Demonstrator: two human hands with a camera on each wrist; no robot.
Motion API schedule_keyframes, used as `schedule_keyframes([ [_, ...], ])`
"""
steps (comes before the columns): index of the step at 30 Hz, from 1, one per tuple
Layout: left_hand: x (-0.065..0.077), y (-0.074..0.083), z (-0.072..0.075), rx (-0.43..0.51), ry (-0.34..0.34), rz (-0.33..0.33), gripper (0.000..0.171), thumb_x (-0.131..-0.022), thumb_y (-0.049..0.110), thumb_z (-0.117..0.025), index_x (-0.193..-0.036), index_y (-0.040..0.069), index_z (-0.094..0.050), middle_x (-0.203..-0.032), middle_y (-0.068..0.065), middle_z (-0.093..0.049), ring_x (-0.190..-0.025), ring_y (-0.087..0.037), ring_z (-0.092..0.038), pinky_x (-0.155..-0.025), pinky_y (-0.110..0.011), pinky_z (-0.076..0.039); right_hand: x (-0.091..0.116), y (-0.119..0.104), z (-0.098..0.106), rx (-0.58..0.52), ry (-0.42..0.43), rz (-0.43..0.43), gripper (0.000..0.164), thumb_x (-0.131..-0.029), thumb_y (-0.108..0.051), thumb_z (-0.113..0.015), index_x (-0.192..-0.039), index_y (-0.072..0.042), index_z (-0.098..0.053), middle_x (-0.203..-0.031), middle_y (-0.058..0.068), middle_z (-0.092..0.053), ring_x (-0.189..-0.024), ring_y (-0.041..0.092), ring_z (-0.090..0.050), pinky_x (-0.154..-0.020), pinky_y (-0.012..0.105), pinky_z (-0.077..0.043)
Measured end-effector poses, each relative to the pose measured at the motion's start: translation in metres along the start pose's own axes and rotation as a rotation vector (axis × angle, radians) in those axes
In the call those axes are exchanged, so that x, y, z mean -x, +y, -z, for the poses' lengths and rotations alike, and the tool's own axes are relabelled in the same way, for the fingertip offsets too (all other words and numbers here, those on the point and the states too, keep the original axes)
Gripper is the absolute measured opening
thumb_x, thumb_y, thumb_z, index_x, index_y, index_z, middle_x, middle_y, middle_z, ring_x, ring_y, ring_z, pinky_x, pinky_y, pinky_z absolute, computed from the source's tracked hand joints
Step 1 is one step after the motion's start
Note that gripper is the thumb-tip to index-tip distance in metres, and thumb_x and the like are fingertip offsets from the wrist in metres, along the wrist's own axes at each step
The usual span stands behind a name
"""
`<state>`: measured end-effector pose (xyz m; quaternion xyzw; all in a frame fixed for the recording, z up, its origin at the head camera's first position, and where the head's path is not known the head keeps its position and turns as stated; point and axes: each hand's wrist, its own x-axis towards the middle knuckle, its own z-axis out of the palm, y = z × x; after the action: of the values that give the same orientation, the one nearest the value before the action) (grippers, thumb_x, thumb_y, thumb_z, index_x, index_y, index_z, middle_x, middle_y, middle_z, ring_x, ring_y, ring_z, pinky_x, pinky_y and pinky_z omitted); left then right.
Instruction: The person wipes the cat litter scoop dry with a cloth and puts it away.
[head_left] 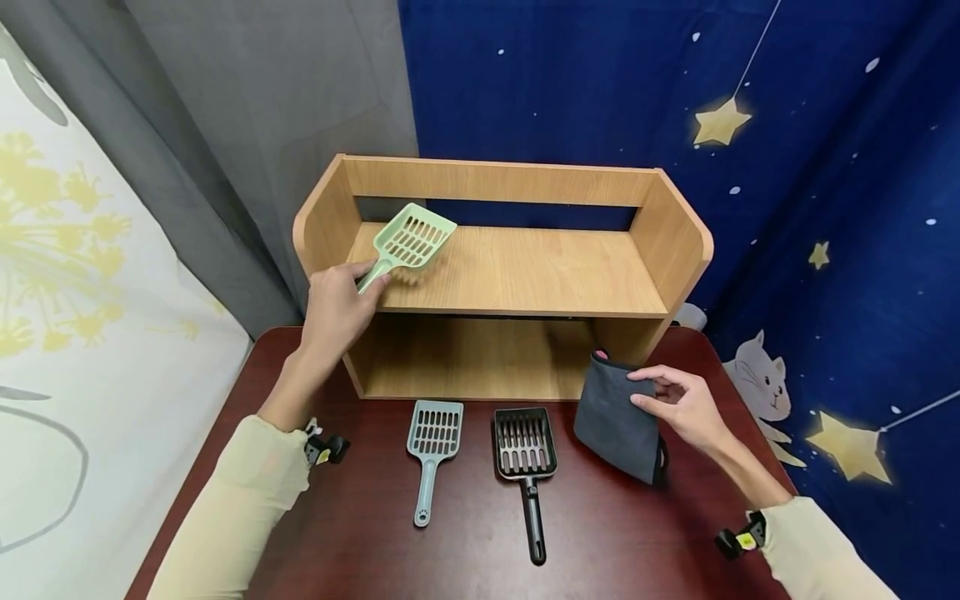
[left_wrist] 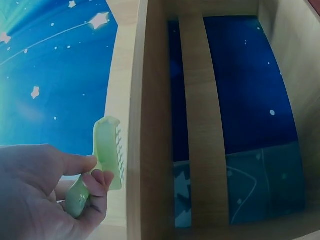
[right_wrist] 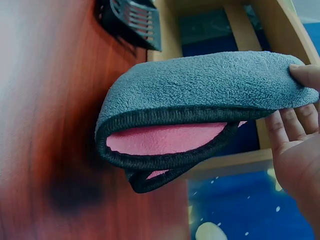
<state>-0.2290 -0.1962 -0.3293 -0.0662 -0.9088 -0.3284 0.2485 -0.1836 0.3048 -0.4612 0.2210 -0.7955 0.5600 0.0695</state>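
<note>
In the head view my left hand [head_left: 341, 304] grips the handle of a pale green litter scoop [head_left: 414, 238], its slotted head over the upper shelf at the left. The left wrist view shows thumb and fingers curled round that handle. My right hand [head_left: 684, 407] pinches the edge of a folded cloth [head_left: 617, 417], grey outside with black edging. Pink lining shows within the folds of the cloth [right_wrist: 200, 82] in the right wrist view, with the thumb on the near face and the fingers behind.
A two-tier wooden shelf [head_left: 510, 312] stands at the back of the dark red table [head_left: 360, 542]. Before it lie a grey-blue litter scoop [head_left: 427, 492] and a black litter scoop [head_left: 533, 521], handles toward me. Grey and blue curtains [head_left: 540, 83] hang behind.
</note>
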Motion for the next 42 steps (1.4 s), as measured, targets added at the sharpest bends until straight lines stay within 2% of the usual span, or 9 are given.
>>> schedule_keyframes([
  [6,-0.006,-0.004,-0.008,-0.025,-0.020,0.025,0.036,-0.100,0.013,-0.074,-0.130,-0.007,-0.071,-0.120,-0.026,-0.074,-0.081,-0.028,-0.064,-0.064,-0.035,-0.043,0.010,0.017,0.003,-0.009,-0.011,-0.031,0.029,-0.088,0.010,-0.078,-0.116,0.005,-0.074,-0.083,0.010,-0.072,-0.066,0.010,-0.059,-0.060,0.023,-0.050],
  [12,-0.012,-0.009,-0.010,-0.080,-0.014,0.041,0.038,-0.101,0.012,-0.072,-0.131,-0.011,-0.068,-0.127,-0.031,-0.068,-0.100,-0.040,-0.071,-0.075,-0.051,-0.054,0.011,0.026,0.008,-0.014,0.017,-0.054,0.030,-0.087,0.012,-0.078,-0.117,0.006,-0.073,-0.088,0.008,-0.074,-0.073,0.006,-0.066,-0.066,0.020,-0.054],
  [15,-0.015,-0.011,-0.010,-0.104,-0.014,0.055,0.038,-0.101,0.011,-0.071,-0.132,-0.011,-0.067,-0.128,-0.031,-0.068,-0.110,-0.045,-0.070,-0.082,-0.057,-0.055,0.011,0.030,0.008,-0.020,0.033,-0.056,0.030,-0.088,0.012,-0.077,-0.117,0.007,-0.073,-0.088,0.005,-0.074,-0.074,0.007,-0.066,-0.067,0.020,-0.054],
  [22,-0.020,-0.008,-0.014,-0.094,-0.069,0.086,0.045,-0.103,0.014,-0.068,-0.139,-0.012,-0.061,-0.137,-0.032,-0.062,-0.114,-0.043,-0.068,-0.085,-0.057,-0.054,0.016,0.035,0.003,-0.016,0.063,-0.087,0.030,-0.090,0.008,-0.079,-0.119,0.005,-0.073,-0.086,-0.004,-0.070,-0.072,0.007,-0.059,-0.066,0.020,-0.050],
  [24,-0.021,-0.007,-0.015,-0.096,-0.085,0.089,0.047,-0.104,0.015,-0.067,-0.141,-0.012,-0.060,-0.137,-0.032,-0.062,-0.108,-0.039,-0.067,-0.082,-0.055,-0.054,0.017,0.036,0.002,-0.019,0.072,-0.094,0.030,-0.090,0.008,-0.079,-0.119,0.006,-0.072,-0.084,-0.005,-0.066,-0.071,0.007,-0.056,-0.065,0.021,-0.048],
  [29,-0.020,-0.002,-0.020,-0.107,-0.103,0.074,0.051,-0.104,0.021,-0.068,-0.142,-0.013,-0.058,-0.137,-0.035,-0.062,-0.100,-0.038,-0.065,-0.078,-0.053,-0.053,0.019,0.037,0.000,-0.023,0.093,-0.106,0.030,-0.089,0.008,-0.079,-0.119,0.007,-0.072,-0.085,-0.007,-0.064,-0.073,0.007,-0.052,-0.066,0.022,-0.046],
  [32,-0.020,-0.001,-0.024,-0.120,-0.107,0.046,0.055,-0.104,0.024,-0.068,-0.142,-0.014,-0.057,-0.138,-0.036,-0.060,-0.115,-0.045,-0.066,-0.092,-0.056,-0.053,0.020,0.038,-0.001,-0.028,0.107,-0.115,0.030,-0.089,0.008,-0.079,-0.118,0.006,-0.073,-0.085,-0.007,-0.065,-0.074,0.006,-0.053,-0.066,0.021,-0.046],
  [36,-0.020,-0.001,-0.031,-0.153,-0.111,-0.002,0.061,-0.102,0.028,-0.071,-0.141,-0.016,-0.056,-0.134,-0.038,-0.062,-0.126,-0.052,-0.059,-0.108,-0.059,-0.046,0.022,0.040,-0.002,-0.024,0.106,-0.108,0.030,-0.089,0.009,-0.079,-0.118,0.007,-0.072,-0.083,-0.007,-0.063,-0.072,0.007,-0.053,-0.065,0.022,-0.046],
  [42,-0.018,0.000,-0.037,-0.170,-0.101,-0.021,0.068,-0.100,0.033,-0.073,-0.143,-0.015,-0.054,-0.126,-0.040,-0.065,-0.127,-0.052,-0.056,-0.111,-0.058,-0.044,0.024,0.043,-0.004,-0.034,0.104,-0.103,0.030,-0.089,0.008,-0.079,-0.118,0.006,-0.073,-0.083,-0.004,-0.065,-0.072,0.009,-0.055,-0.065,0.021,-0.047],
])
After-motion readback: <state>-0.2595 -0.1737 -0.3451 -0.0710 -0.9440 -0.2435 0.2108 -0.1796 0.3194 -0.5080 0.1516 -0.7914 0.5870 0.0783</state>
